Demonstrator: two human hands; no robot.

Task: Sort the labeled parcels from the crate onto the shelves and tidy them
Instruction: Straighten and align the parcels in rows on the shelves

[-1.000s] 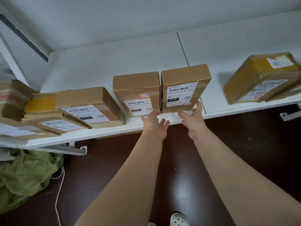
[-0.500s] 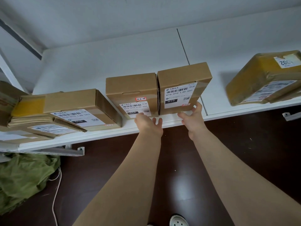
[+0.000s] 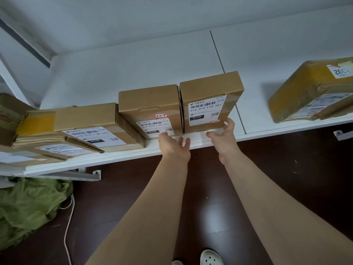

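Two brown cardboard parcels with white 010 labels stand side by side on the white shelf [image 3: 191,60]. My left hand [image 3: 174,147] has straight fingers touching the lower front of the left parcel [image 3: 149,104]. My right hand [image 3: 223,137] is at the bottom front edge of the right parcel [image 3: 210,88], fingers spread and touching its lower right corner. To the left, a third labelled box [image 3: 86,119] lies flat and touches the left parcel.
Flat padded parcels [image 3: 34,129] are stacked at the shelf's left end. A taped yellow-brown parcel [image 3: 309,87] marked 002 sits at the right. Below are a dark floor, a green bag [image 3: 28,207], a white cable and my shoe [image 3: 210,257].
The two upright parcels have slid left until the left one meets the flat box. Both hands followed them along the shelf's front edge.
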